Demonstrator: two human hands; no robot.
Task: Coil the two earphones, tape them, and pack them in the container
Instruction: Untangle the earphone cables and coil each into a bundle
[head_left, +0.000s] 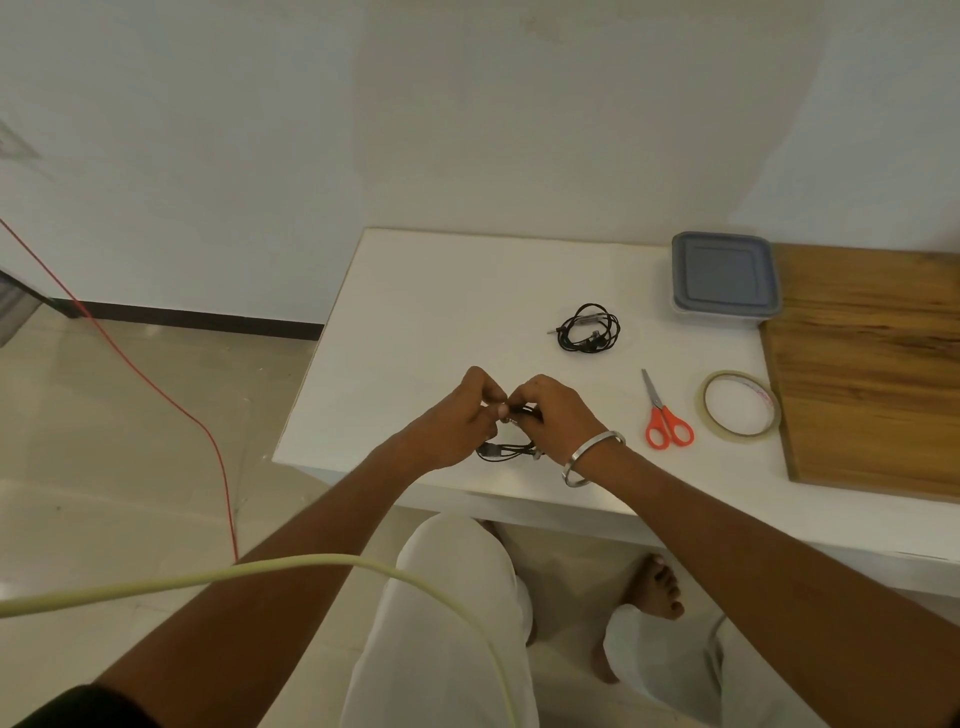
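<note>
While both hands meet over the near edge of the desk (415, 291), the head view shows the left hand (457, 421) and right hand (556, 415) each pinching a black earphone (506, 449) between curled fingertips, its loops hanging just below the knuckles. It looks like the coiling or taping of this earphone is in hand; I cannot tell which, since no strip of tape shows on it. A second earphone (588, 328) lies coiled on the desk farther off and to the right, apart from the hands. Right of the hands sit the scissors (667, 418), then the tape roll (737, 405), and at the far right the container (726, 275) with its lid on. Next would likely come fixing the coil, which calls for one hand to keep the loops together. Fingers hide most of the held cord, and its plug and buds are hard to make out.
</note>
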